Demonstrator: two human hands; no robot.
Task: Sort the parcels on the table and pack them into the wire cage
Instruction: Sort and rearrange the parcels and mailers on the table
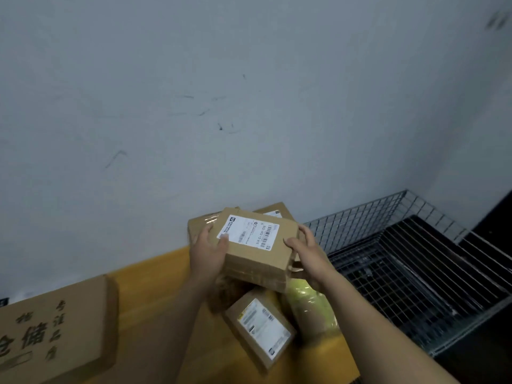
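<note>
I hold a brown cardboard parcel (257, 253) with a white shipping label above the yellow table (155, 295). My left hand (208, 250) grips its left side, thumb on the label's corner. My right hand (304, 253) grips its right edge. Under and behind it lie more brown parcels (277, 210) against the wall. A smaller labelled parcel (260, 328) lies nearer to me, beside a yellow-green wrapped package (310, 306). The wire cage (401, 267) stands to the right of the table, its mesh walls open at the top.
A large brown carton (52, 331) with printed characters lies at the table's left. A grey-white wall (194, 106) rises right behind the table and cage. The cage's dark slatted floor (432, 253) shows no parcels where I can see.
</note>
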